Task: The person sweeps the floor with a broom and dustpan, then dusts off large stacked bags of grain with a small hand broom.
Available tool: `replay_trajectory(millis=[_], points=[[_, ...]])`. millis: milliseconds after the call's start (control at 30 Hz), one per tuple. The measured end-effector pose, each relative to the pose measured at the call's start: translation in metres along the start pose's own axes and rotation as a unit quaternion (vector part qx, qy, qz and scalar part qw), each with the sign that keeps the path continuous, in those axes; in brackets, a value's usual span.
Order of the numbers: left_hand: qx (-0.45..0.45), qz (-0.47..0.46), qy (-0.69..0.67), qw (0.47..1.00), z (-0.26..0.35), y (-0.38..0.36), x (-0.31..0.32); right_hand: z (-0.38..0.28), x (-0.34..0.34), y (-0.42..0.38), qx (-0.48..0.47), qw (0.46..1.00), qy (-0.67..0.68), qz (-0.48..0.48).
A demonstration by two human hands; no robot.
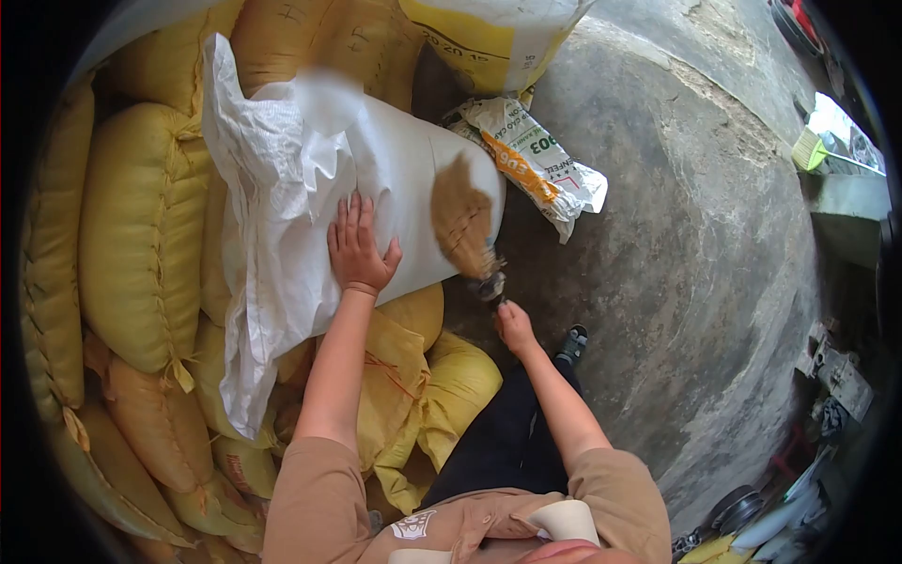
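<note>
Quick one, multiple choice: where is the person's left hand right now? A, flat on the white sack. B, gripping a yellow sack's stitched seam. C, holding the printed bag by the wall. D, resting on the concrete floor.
A: the left hand lies palm down, fingers spread, on the white sack, which lies on the stacked yellow sacks.
</note>
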State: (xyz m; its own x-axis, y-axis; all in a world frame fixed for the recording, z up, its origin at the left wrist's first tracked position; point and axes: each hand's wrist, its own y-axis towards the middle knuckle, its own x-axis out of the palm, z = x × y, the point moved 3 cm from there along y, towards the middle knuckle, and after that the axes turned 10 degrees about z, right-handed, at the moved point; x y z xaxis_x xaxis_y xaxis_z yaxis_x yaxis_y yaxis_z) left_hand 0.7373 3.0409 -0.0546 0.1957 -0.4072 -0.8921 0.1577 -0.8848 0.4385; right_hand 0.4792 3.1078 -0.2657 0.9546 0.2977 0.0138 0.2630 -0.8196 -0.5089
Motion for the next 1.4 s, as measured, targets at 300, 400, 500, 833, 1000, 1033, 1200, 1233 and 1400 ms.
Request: replay_trajectory(millis=[300,400,500,833,1000,1033,1200,1233,1400], points=[[-0.008,0.018,-0.011,1.0,0.0,-0.005,-0.001,0.056,-0.033,-0.002,0.118,0.974,-0.158,0.113],[-0.018,0.014,-0.01,1.0,-0.004,-0.004,-0.002,0.004,-0.002,-0.038,-0.016,0.996,-0.093,-0.006],[-0.027,0.009,-0.01,1.0,-0.004,-0.007,-0.004,-0.001,0.002,-0.066,-0.027,0.988,-0.146,-0.052],[-0.034,0.01,-0.033,0.999,-0.007,-0.007,-0.005,0.0,-0.035,-0.077,0.064,0.978,-0.2,-0.015],[-0.052,-0.007,-0.001,0.999,-0.008,-0.015,-0.006,-0.005,-0.036,-0.068,0.01,0.938,-0.348,-0.001],[-0.061,-0.025,0.013,0.998,-0.005,-0.013,-0.006,0.006,-0.047,-0.056,0.021,0.923,-0.385,-0.021],[-0.233,-0.131,-0.076,0.961,0.039,-0.055,-0.037,-0.082,-0.086,-0.084,0.185,0.943,-0.267,-0.074],[-0.251,-0.104,-0.169,0.947,0.046,-0.077,-0.056,-0.104,-0.085,-0.098,0.159,0.969,-0.183,-0.053],[-0.341,-0.148,-0.293,0.881,0.05,-0.233,-0.166,-0.269,-0.066,-0.182,-0.024,0.982,-0.154,-0.111]])
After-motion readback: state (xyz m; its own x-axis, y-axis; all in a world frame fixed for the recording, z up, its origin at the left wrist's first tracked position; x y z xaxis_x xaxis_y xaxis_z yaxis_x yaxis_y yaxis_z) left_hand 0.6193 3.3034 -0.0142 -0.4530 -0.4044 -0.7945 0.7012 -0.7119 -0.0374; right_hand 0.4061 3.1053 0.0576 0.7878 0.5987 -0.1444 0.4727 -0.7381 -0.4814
